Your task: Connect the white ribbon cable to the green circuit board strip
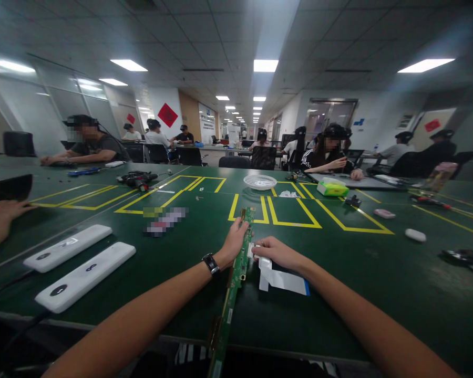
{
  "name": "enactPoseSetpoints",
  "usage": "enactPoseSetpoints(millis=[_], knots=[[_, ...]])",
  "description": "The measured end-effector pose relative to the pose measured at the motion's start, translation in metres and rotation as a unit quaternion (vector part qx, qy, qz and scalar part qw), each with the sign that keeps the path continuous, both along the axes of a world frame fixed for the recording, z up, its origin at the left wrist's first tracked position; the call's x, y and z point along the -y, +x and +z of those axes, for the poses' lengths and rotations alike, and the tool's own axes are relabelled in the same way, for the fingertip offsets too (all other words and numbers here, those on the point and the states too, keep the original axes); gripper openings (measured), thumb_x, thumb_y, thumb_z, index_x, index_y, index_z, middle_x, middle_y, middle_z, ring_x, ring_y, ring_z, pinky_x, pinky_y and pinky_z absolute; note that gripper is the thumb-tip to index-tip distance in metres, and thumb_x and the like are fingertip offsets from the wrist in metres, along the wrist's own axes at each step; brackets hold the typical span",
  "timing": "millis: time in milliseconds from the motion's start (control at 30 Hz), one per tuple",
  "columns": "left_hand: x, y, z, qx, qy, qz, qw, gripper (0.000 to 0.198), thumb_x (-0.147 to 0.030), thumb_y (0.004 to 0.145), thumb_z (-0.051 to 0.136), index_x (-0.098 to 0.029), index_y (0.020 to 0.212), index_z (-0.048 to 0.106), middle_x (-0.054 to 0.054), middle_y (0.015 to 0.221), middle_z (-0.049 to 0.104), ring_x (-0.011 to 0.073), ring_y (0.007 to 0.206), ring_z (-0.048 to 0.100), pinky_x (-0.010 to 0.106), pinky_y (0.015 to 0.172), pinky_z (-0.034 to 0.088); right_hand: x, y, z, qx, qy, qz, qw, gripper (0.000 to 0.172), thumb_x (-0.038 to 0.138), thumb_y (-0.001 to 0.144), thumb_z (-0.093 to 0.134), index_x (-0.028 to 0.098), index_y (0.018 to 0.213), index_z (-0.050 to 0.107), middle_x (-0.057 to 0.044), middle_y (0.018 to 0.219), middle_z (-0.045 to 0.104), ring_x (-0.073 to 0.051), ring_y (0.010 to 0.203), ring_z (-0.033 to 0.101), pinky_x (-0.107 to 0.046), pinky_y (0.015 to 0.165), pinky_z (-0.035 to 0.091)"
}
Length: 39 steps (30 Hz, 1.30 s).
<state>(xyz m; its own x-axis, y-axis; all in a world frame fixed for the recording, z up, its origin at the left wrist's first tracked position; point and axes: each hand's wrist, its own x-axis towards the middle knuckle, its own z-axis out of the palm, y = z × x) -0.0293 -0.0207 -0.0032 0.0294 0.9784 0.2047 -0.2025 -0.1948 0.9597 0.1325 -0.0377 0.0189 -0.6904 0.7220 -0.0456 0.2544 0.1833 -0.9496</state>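
A long, narrow green circuit board [231, 294] runs from the table's front edge up toward the middle of the table. My left hand [235, 241], with a dark watch on the wrist, is closed around the board near its far end. At the board's right edge, my right hand [274, 250] pinches a white flat ribbon cable [286, 282] close to where it meets the board. The cable is folded and its loose end, tipped in blue, hangs to the right. Whether the cable is plugged into the board is hidden by my fingers.
Two white power strips [85, 278] lie at left, near another person's hand [3, 218]. Yellow tape outlines mark the green table [350, 294]. Farther off are a white round basket [260, 182], a green tissue pack [332, 187] and a power drill [137, 179]. Several people sit beyond.
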Motion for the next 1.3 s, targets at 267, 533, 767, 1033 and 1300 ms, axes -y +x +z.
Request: enactPoseSetpoints(millis=[267,533,767,1033,1300], knots=[[0.003,0.003,-0.002,-0.010,-0.008,-0.028,1.000,0.023,-0.043,0.086,0.052,-0.022,0.088,0.042,-0.006,0.063,0.051,0.0071,0.046,0.048,0.016,0.043,0.037,-0.002,0.001,-0.001,0.005,-0.010,0.008,1.000,0.037,0.049,0.082,0.058,0.014,0.070,0.059,0.004,0.059,0.049,-0.007,0.051,0.038,-0.021,0.050,0.029],[0.002,-0.001,0.002,0.033,-0.050,-0.072,0.996,0.039,-0.058,0.083,0.053,-0.020,0.090,0.047,-0.005,0.062,0.054,0.0078,0.043,0.047,0.017,0.041,0.036,-0.002,-0.001,0.000,-0.004,0.003,-0.015,1.000,0.041,0.053,0.081,0.058,0.014,0.070,0.058,0.003,0.061,0.051,-0.008,0.053,0.041,-0.022,0.052,0.031],[-0.010,-0.013,0.005,-0.004,-0.099,-0.153,0.983,0.067,-0.075,0.080,0.039,-0.016,0.101,0.061,0.005,0.080,0.065,0.0139,0.059,0.060,0.024,0.052,0.048,-0.004,0.000,-0.005,-0.019,0.020,-0.046,0.999,0.043,0.055,0.082,0.057,0.014,0.072,0.059,0.002,0.065,0.053,-0.008,0.057,0.043,-0.022,0.056,0.034],[-0.023,-0.026,0.007,-0.073,-0.089,-0.171,0.979,0.074,-0.072,0.086,0.026,-0.013,0.117,0.059,0.012,0.101,0.065,0.0184,0.081,0.060,0.026,0.065,0.048,-0.018,0.006,-0.013,-0.021,0.014,-0.093,0.995,0.045,0.058,0.079,0.057,0.014,0.072,0.059,0.004,0.058,0.052,-0.008,0.050,0.042,-0.020,0.049,0.031],[-0.043,-0.072,0.018,-0.170,-0.050,-0.003,0.984,0.056,-0.057,0.093,0.031,-0.016,0.123,0.052,0.012,0.113,0.058,0.0164,0.088,0.053,0.020,0.060,0.045,-0.059,0.065,-0.008,0.112,0.131,-0.337,0.926,0.046,0.049,0.090,0.039,0.012,0.084,0.066,-0.006,0.071,0.064,-0.015,0.062,0.056,-0.024,0.056,0.039]])
